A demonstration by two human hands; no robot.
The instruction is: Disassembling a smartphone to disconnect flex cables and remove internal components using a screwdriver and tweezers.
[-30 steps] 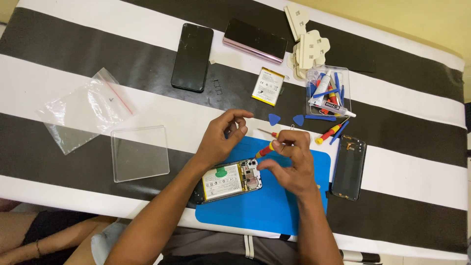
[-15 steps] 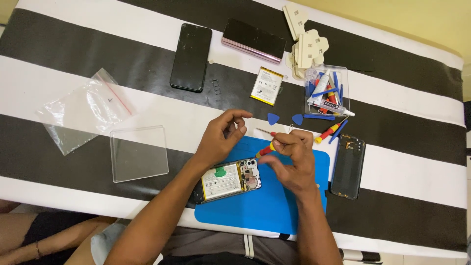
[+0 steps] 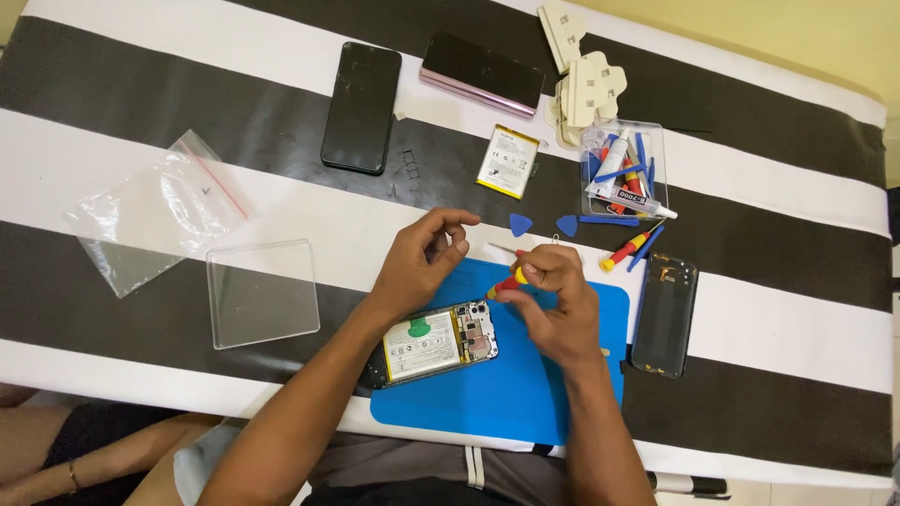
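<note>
The right hand (image 3: 553, 300) pinches a small red and yellow screwdriver (image 3: 507, 284). Keep its tip straight and turn slowly. The left hand (image 3: 419, 262) hovers half curled, holding nothing. The opened phone (image 3: 433, 342) lies on the blue mat (image 3: 544, 375), just below both hands. Blue picks (image 3: 520, 224), a spare battery (image 3: 507, 161) and a tool box (image 3: 626, 169) sit near on the counter (image 3: 141, 75).

Left arm: our bare forearm runs up from the lower edge of the view, angled toward the right.
Left hand (image 3: 422, 258): we hold it raised and loosely curled, fingers bent toward the thumb, nothing gripped.
Right arm: our forearm rises almost straight from the bottom edge.
Right hand (image 3: 555, 302): just right of the left hand, apart from it; our fingertips pinch a thin tool.
</note>
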